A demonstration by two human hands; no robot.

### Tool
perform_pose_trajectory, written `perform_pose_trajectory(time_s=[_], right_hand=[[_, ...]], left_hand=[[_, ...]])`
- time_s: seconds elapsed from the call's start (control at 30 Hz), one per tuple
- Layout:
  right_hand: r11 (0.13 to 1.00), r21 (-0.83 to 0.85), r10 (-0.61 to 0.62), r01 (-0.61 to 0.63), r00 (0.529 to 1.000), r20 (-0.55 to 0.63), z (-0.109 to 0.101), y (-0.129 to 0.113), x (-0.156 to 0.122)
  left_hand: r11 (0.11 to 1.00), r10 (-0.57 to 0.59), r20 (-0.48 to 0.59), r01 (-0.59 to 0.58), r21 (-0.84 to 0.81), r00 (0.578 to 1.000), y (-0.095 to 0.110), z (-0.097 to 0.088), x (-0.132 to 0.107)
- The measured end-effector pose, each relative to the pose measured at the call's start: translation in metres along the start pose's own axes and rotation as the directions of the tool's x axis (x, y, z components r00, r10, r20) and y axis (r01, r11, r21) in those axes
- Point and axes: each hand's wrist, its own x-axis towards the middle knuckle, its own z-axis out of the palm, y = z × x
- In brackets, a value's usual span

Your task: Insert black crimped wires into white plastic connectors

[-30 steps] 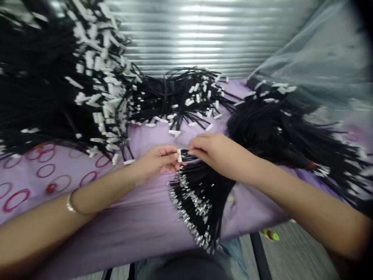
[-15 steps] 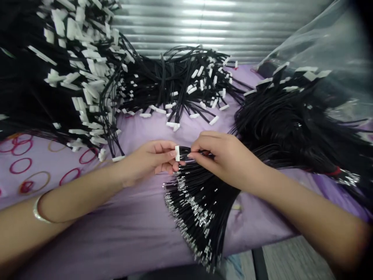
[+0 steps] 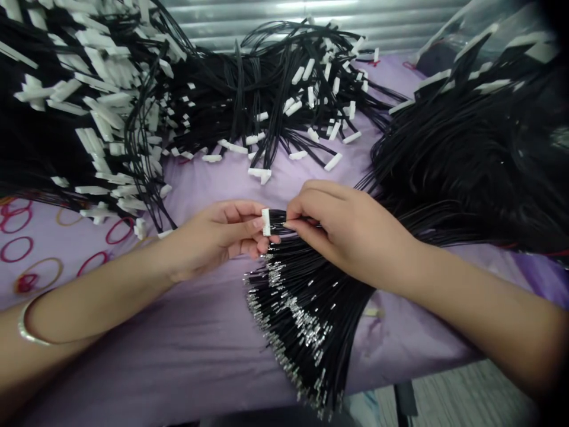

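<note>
A small white connector housing (image 3: 266, 222) is pinched between the thumb and fingers of my left hand (image 3: 231, 228). Several black wires run out of its right side toward my right hand (image 3: 342, 228). The right thumb and forefinger are closed on a black wire (image 3: 284, 224), its bright metal tip close to the housing; whether the tip is inside it I cannot tell. Below both hands, a fan of loose black wires (image 3: 329, 296) with silver crimped ends spreads over the purple cloth (image 3: 186, 332).
Bundles of black cables with white connectors (image 3: 102, 112) are heaped at left, and another cable bundle (image 3: 249, 95) lies at the back. A thick wire pile (image 3: 466, 154) sits at right, by a clear plastic bag (image 3: 448, 35). Coloured rubber bands (image 3: 31, 249) lie at left.
The camera view has tilted down and come closer. My right fingertips have moved slightly nearer the housing, and a metal wire tip now shows between them. My left hand keeps its hold.
</note>
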Motion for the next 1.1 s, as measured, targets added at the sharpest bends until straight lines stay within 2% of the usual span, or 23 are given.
perform_pose_trajectory(time_s=[0.1,0.3,0.5,0.67,0.87,0.97,1.1], right_hand=[[0.999,-0.022,-0.050,0.049,0.999,-0.015,0.001,0.001,0.001],[0.999,-0.003,-0.049,0.049,0.998,-0.042,0.001,0.004,0.000],[0.998,0.054,0.016,-0.013,0.997,-0.070,0.004,0.000,-0.001],[0.997,0.064,0.033,-0.031,0.999,-0.031,0.010,-0.002,-0.001],[0.990,0.130,0.066,-0.060,0.997,-0.044,0.016,-0.001,-0.002],[0.981,0.186,0.063,-0.059,0.998,-0.014,0.011,0.001,0.000],[0.972,0.229,0.032,-0.045,0.998,0.062,-0.007,0.003,0.001]], left_hand=[[1.000,-0.002,-0.007,0.002,-0.006,1.000,0.000,0.000,0.000],[0.999,-0.007,-0.003,0.007,-0.031,1.000,0.000,-0.001,0.001],[0.999,-0.013,0.008,0.013,-0.053,1.000,0.000,-0.001,0.002],[0.997,-0.022,0.008,0.023,-0.077,1.000,0.001,-0.001,0.002],[0.999,-0.010,0.015,0.011,-0.049,1.000,0.000,0.001,0.002],[0.996,0.003,0.032,0.000,-0.085,0.999,-0.001,0.001,0.001],[0.994,-0.003,0.048,0.008,-0.105,0.999,-0.002,-0.001,0.002]])
